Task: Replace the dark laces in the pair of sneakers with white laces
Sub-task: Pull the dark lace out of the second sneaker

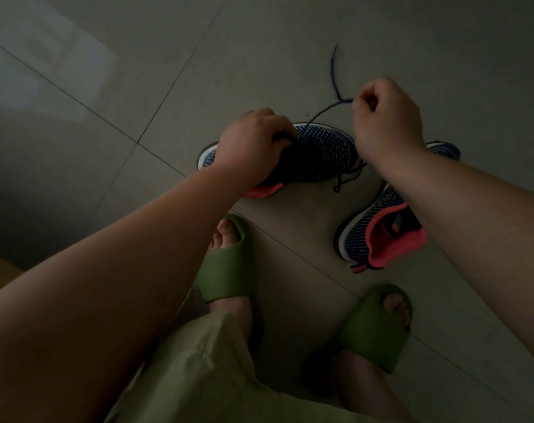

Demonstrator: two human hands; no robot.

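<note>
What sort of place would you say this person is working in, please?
Probably indoors at home, on a floor: large glossy grey tiles, green slide sandals on bare feet, and sneakers set on the floor. Nothing shows which room.

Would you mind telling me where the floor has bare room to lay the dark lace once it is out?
Bare tile floor lies left of the held sneaker and beyond it. It is crowded between that sneaker, the second sneaker and the green slippers, under both arms.
</note>
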